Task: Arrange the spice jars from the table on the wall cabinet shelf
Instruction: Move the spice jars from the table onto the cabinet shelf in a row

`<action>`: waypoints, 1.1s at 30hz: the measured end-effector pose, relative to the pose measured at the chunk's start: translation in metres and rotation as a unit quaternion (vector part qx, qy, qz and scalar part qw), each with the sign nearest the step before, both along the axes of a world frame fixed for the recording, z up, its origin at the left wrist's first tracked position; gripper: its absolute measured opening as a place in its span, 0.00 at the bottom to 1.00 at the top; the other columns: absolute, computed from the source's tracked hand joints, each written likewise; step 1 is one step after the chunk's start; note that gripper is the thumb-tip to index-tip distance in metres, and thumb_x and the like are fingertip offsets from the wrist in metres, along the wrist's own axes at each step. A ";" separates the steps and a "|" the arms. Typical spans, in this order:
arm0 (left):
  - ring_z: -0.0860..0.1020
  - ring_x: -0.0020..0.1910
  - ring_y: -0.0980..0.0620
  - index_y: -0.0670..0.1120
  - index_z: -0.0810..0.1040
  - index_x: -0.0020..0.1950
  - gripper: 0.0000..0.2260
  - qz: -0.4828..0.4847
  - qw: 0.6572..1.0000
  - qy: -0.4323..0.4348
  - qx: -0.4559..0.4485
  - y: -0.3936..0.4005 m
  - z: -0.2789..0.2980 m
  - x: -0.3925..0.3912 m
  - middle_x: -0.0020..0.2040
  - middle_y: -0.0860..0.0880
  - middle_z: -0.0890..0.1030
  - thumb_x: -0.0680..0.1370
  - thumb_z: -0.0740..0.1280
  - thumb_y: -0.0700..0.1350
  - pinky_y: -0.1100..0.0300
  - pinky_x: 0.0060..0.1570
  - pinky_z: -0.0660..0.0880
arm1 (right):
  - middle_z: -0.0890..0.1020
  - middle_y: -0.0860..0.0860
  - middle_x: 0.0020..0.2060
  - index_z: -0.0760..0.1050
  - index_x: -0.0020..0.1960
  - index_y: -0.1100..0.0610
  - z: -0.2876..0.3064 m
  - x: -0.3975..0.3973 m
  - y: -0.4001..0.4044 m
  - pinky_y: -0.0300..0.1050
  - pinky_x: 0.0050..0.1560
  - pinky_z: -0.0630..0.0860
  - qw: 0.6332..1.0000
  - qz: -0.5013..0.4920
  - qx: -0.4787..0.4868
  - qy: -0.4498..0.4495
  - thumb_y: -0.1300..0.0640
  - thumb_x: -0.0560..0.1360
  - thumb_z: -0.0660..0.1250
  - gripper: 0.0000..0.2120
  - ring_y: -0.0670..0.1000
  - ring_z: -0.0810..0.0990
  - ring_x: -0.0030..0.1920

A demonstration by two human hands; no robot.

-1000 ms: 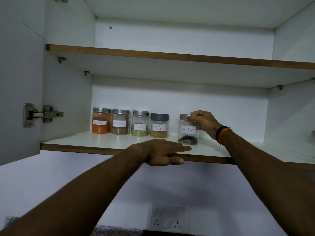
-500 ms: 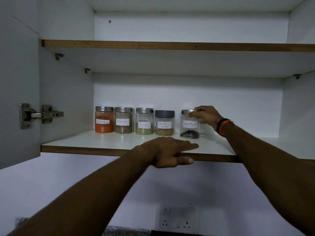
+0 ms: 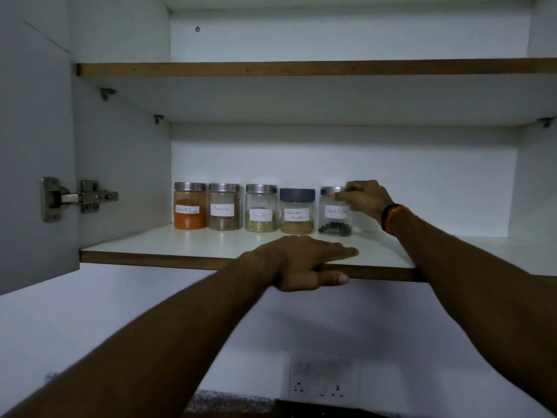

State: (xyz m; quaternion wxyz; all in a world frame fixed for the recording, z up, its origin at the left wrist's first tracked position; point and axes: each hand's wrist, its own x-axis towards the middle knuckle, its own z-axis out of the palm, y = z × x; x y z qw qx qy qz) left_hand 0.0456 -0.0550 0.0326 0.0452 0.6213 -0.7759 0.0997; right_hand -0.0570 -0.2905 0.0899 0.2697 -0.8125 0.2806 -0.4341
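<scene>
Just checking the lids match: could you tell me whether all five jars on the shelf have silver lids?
No, the coriander powder jar, fourth from the left, has a dark grey lid.

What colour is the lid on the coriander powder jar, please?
Dark grey, unlike the silver lids beside it; the coriander powder jar shows in the head view.

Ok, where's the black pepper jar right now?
In the head view, the black pepper jar stands at the right end of the row on the lower shelf, beside the coriander powder jar, with the right hand at its lid.
</scene>
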 end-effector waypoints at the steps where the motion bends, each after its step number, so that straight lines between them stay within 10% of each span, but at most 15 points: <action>1: 0.65 0.76 0.46 0.59 0.54 0.81 0.27 0.000 1.000 0.000 0.000 0.000 0.000 0.000 0.80 0.50 0.63 0.83 0.55 0.61 0.48 0.74 0.61 | 0.85 0.58 0.50 0.83 0.51 0.61 0.001 0.001 0.000 0.61 0.60 0.79 1.000 -0.003 -0.001 0.002 0.50 0.72 0.77 0.15 0.60 0.83 0.55; 12: 0.68 0.74 0.46 0.58 0.55 0.81 0.26 0.003 1.000 -0.007 -0.002 0.001 0.001 -0.002 0.79 0.49 0.65 0.83 0.55 0.60 0.48 0.73 0.62 | 0.82 0.59 0.60 0.77 0.63 0.61 -0.004 0.003 0.008 0.50 0.58 0.75 0.994 -0.075 -0.050 0.059 0.41 0.76 0.71 0.26 0.61 0.79 0.61; 16: 0.68 0.74 0.47 0.58 0.56 0.80 0.27 0.005 1.000 -0.009 -0.008 -0.001 0.001 0.001 0.78 0.49 0.66 0.83 0.56 0.61 0.48 0.74 0.63 | 0.67 0.59 0.77 0.60 0.80 0.60 -0.006 -0.011 0.021 0.55 0.77 0.63 0.992 -0.101 -0.037 0.062 0.39 0.79 0.66 0.39 0.60 0.67 0.76; 23: 0.65 0.75 0.45 0.61 0.56 0.80 0.26 0.009 1.000 -0.013 -0.021 0.000 0.000 0.000 0.79 0.48 0.64 0.82 0.55 0.63 0.51 0.72 0.60 | 0.74 0.69 0.66 0.70 0.65 0.74 -0.027 -0.063 0.079 0.65 0.66 0.74 0.990 -0.045 0.059 -0.117 0.48 0.77 0.71 0.32 0.68 0.75 0.65; 27: 0.65 0.75 0.44 0.62 0.58 0.79 0.25 0.028 0.998 -0.019 -0.051 -0.001 0.004 0.007 0.78 0.47 0.65 0.82 0.56 0.62 0.52 0.72 0.60 | 0.85 0.57 0.52 0.83 0.47 0.57 -0.039 -0.085 0.123 0.53 0.59 0.82 0.972 -0.021 0.098 -0.211 0.56 0.75 0.73 0.05 0.57 0.84 0.57; 33: 0.71 0.69 0.39 0.60 0.62 0.78 0.23 0.065 0.990 -0.040 -0.116 0.009 -0.015 -0.013 0.70 0.40 0.73 0.83 0.55 0.60 0.47 0.65 0.68 | 0.87 0.52 0.46 0.85 0.50 0.59 -0.114 -0.124 0.197 0.54 0.56 0.83 0.969 -0.059 -0.005 -0.238 0.61 0.76 0.71 0.06 0.52 0.85 0.51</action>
